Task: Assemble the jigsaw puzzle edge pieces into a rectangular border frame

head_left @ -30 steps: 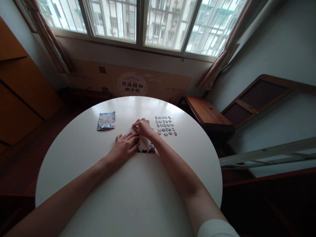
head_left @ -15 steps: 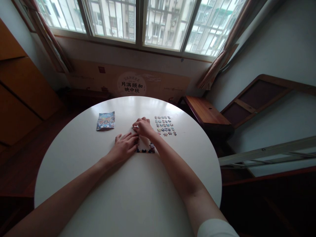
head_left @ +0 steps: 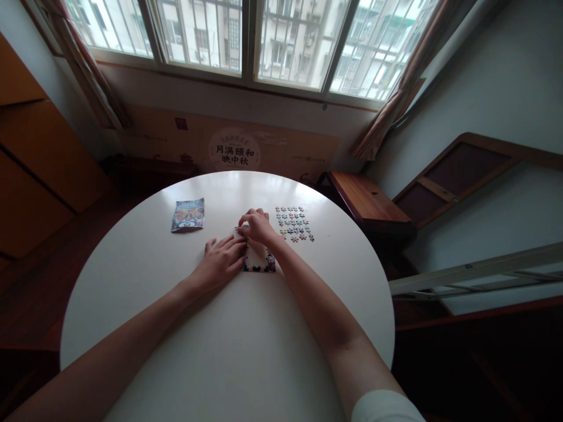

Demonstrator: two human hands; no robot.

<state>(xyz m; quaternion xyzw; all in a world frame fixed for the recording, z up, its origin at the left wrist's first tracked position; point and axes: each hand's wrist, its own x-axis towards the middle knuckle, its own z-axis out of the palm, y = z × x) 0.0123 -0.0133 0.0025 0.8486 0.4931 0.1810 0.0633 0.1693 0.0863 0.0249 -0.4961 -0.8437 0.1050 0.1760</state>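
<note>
A partly joined jigsaw puzzle border (head_left: 271, 262) lies on the white round table (head_left: 246, 346), with bare tabletop showing inside it. My left hand (head_left: 220, 257) rests flat, its fingers spread and the tips over the border's left side. At the upper left corner my right hand (head_left: 256, 225) is bent over the border, thumb and fingers pinched on a puzzle piece that they mostly hide. Several loose puzzle pieces (head_left: 292, 223) are laid out in rows just right of my right hand.
On the table's left part lies a printed puzzle packet (head_left: 188, 215). A wooden side table (head_left: 369, 198) stands beyond the right edge. Orange cabinets (head_left: 39, 158) are at the left, and a barred window is above.
My right fingers have shifted very slightly to the right at the border's upper left corner. My left hand stays in place.
</note>
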